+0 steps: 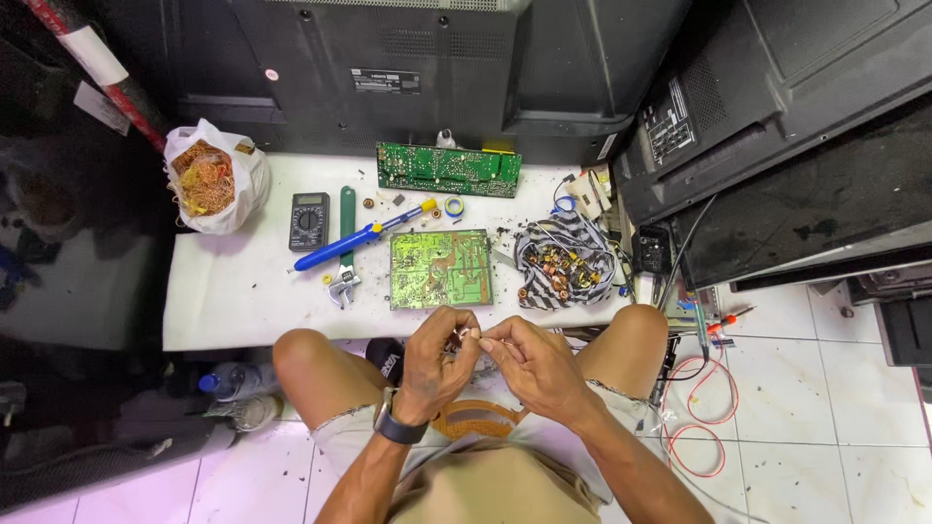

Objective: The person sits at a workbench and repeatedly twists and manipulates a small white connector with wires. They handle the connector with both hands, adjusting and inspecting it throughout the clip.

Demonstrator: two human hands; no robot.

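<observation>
Both hands are meeting over the person's lap, between the raised knees. The left hand (434, 354), wearing a dark wristwatch (399, 427), is curling closed with the fingertips pinching a small pale component (464, 336); the wrist is bending inward and the forearm is rising from the lower frame edge. The right hand (533, 361) is also closing, its thumb and forefinger gripping the same small component from the opposite side, so the two sets of fingertips are touching around it; the piece is too small to identify further. The right forearm is angling in from the lower right. Just beyond the hands, a green circuit board (442, 269) is lying flat on the white table (233, 291), near its front edge. To its right, a striped cloth (568, 260) is holding a heap of copper-wound coils. To the left of the board, an adjustable wrench (345, 247) and a blue-handled tool (361, 236) are lying crossed, with a black multimeter (309, 221) beside them. A second green board (449, 169) is resting at the back of the table, and a white bag of tangled wire (211, 178) is sitting at the far left corner.
</observation>
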